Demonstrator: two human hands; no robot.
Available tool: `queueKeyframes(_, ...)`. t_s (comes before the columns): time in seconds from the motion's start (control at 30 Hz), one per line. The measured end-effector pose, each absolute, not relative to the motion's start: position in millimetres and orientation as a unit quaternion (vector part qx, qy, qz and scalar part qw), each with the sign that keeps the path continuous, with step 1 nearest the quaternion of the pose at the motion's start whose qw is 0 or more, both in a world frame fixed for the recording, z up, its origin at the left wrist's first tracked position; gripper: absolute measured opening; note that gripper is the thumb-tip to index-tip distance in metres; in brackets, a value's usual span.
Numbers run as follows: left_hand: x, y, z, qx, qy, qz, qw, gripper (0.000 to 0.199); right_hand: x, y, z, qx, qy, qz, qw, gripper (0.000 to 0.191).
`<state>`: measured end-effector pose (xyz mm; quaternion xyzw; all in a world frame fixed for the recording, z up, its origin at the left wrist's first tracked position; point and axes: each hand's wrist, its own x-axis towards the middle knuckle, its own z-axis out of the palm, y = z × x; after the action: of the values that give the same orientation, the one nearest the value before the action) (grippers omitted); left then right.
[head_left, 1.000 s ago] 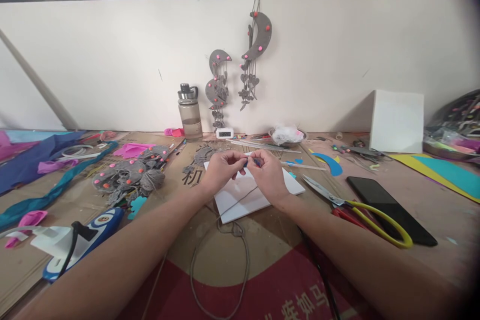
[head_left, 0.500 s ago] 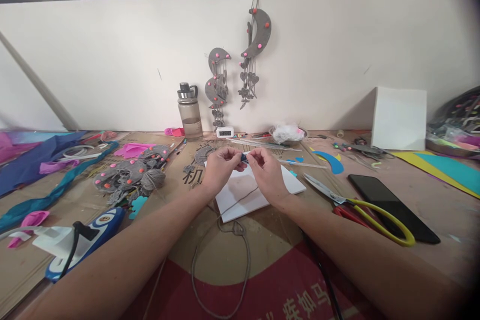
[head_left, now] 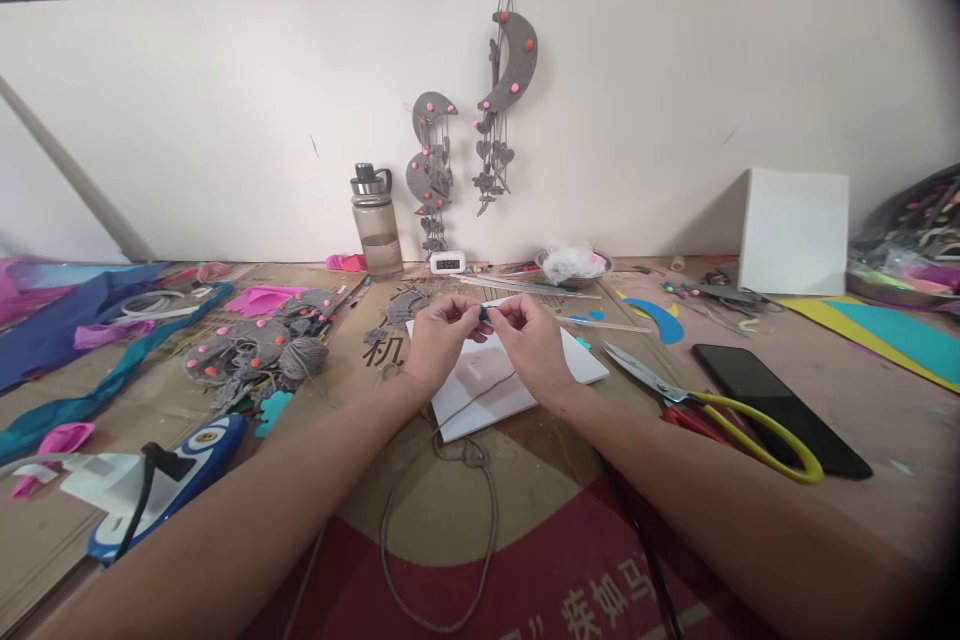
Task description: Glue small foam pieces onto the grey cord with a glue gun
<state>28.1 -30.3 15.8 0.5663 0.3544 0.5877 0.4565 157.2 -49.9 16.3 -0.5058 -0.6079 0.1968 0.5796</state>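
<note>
Both my left hand (head_left: 444,340) and my right hand (head_left: 529,345) pinch one small dark piece (head_left: 485,314) between thumbs and fingertips. Fingers cover most of it, so its kind cannot be made out. The hands are above a white board (head_left: 480,395) lying on cardboard. A grey cord (head_left: 491,510) crosses the board from near my right hand and runs down into a loose loop on the cardboard. To the right of my right hand lie yellow-handled scissors (head_left: 675,395), with something red under their handles.
A black phone (head_left: 772,410) lies beside the scissors. At left are a blue-and-white power strip (head_left: 172,485) and grey moon ornaments (head_left: 262,345) with yarn. A water bottle (head_left: 377,225) and small clock (head_left: 448,263) stand by the wall, where moon ornaments (head_left: 517,60) hang.
The whole view has shifted very slightly. Both hands keep pinching the small dark piece in nearly the same spot over the board; the cord lies as before.
</note>
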Motion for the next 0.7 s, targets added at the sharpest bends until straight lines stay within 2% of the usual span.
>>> queueKeyframes(0.13,23.3,-19.5,9.7,0.533,0.363,0.610,0.461,0.020,152.6,-57.5,15.3,-0.472,-0.680,0.165,0.536,0.014)
queueKeyframes(0.27,9.2,-4.3,8.4,0.460,0.361,0.660,0.472,0.022,138.8,-84.6,25.4,-0.373,-0.827,0.051,0.418,0.020)
queueKeyframes(0.37,-1.1,4.0,9.8,0.408,0.349,0.687,0.489,0.024,136.3,-98.9,43.6,-0.329,-0.848,0.024,0.416,0.021)
queueKeyframes(0.47,-5.9,8.9,8.8,0.378,0.321,0.709,0.502,0.026,153.0,-89.1,60.3,-0.394,-0.797,0.025,0.458,0.022)
queueKeyframes(0.5,-6.2,10.1,7.6,0.370,0.315,0.713,0.505,0.027,162.2,-81.1,62.7,-0.438,-0.779,0.016,0.447,0.021)
queueKeyframes(0.6,-4.4,12.6,3.1,0.365,0.314,0.714,0.508,0.029,190.5,-53.2,55.9,-0.598,-0.713,0.007,0.367,0.024)
queueKeyframes(0.7,-1.5,13.8,-1.3,0.379,0.325,0.705,0.504,0.029,206.3,-32.5,32.4,-0.664,-0.689,0.067,0.281,0.039)
